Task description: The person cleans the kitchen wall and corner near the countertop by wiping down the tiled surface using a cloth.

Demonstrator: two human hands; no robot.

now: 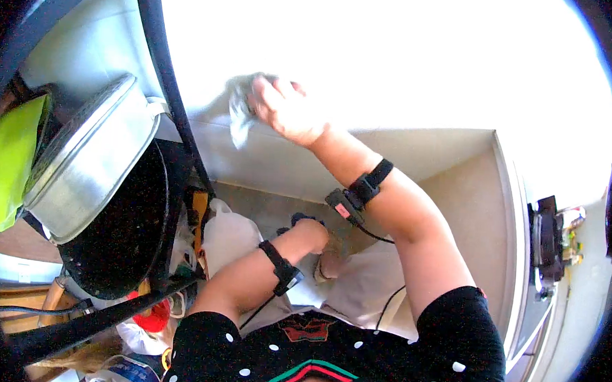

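My right hand (286,110) is up against a bright white surface (396,64), its fingers closed around a crumpled whitish cloth (239,118). The cloth's lower end hangs below the fingers, and its edges are smeared by motion. Lower down, my left hand (312,234) is near my knees. Its fingers are turned away from view, so whether they hold anything is hidden. Both forearms wear black straps with small boxes and cables, such as the box (343,205) on the right arm.
At left, a black-framed rack (170,73) carries a metal pot (103,166), a bright green item (13,165) and a large black pan (127,230). A red item (151,313) and bags sit low on the left. A stove-like black appliance (546,238) stands at right.
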